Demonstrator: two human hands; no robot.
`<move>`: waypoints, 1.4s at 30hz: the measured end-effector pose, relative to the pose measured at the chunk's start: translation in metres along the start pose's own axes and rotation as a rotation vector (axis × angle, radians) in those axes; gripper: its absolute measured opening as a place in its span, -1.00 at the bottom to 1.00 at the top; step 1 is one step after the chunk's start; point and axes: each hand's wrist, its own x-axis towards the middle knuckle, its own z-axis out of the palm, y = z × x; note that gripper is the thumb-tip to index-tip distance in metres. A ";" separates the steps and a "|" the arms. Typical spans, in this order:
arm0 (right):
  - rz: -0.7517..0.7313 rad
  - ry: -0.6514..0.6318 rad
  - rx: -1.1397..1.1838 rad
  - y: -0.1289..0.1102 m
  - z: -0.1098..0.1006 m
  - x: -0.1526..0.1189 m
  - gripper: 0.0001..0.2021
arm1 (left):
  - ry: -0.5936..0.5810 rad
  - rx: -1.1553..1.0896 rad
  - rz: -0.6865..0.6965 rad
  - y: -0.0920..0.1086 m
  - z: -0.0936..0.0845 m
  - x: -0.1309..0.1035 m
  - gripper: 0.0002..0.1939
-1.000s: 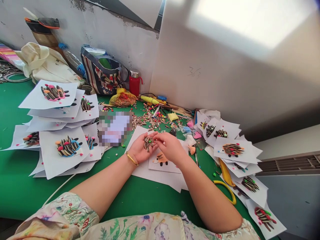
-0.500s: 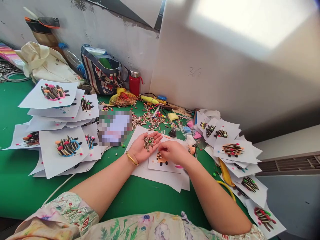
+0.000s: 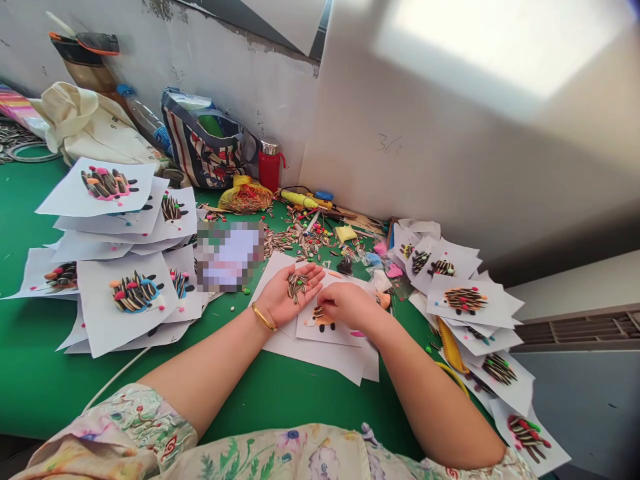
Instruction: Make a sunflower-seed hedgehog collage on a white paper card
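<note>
My left hand (image 3: 286, 293) lies palm up with its fingers stretched out, and a small heap of striped seeds (image 3: 298, 287) rests on the palm. Fingers pinched and pointing down, my right hand (image 3: 345, 305) is over an orange hedgehog figure (image 3: 327, 323) on a white card (image 3: 320, 337). Several seeds stand in the figure's back, and black feet show at its bottom edge. What the right fingertips hold, if anything, is too small to make out. Larger white sheets (image 3: 345, 363) lie under the card.
Cards with seed hedgehogs are stacked at the left (image 3: 115, 330) and right (image 3: 465, 297). Loose seeds (image 3: 285, 241) and clay pieces (image 3: 346, 233) are scattered behind my hands. Farther back stand a striped bag (image 3: 205, 150) and a red flask (image 3: 269, 167). Yellow scissors (image 3: 453, 347) lie at the right.
My right hand has shifted very slightly over the orange figure. My left hand holds still with the seeds on its palm.
</note>
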 end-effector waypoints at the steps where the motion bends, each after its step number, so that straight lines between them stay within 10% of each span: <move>1: 0.002 -0.012 -0.014 -0.001 -0.001 0.000 -0.82 | -0.001 0.000 -0.001 0.000 0.000 0.000 -0.63; 15: -0.027 -0.067 -0.117 -0.003 -0.009 0.000 -0.77 | -0.002 0.002 0.000 0.000 -0.001 0.000 -0.62; 23: -0.107 0.233 0.038 -0.022 -0.011 0.001 -0.88 | -0.047 0.010 -0.004 0.001 -0.004 0.004 -0.60; 32: 0.003 0.276 -0.047 -0.063 0.018 0.029 -0.92 | -0.037 0.058 0.027 -0.001 -0.003 0.005 -0.57; 37: -0.112 0.407 0.237 -0.042 0.002 0.019 -0.70 | -0.064 0.029 -0.014 0.000 -0.007 0.005 -0.61; 42: 0.071 0.396 0.442 -0.003 -0.004 -0.003 -0.84 | -0.067 -0.003 -0.011 0.001 -0.003 0.001 -0.62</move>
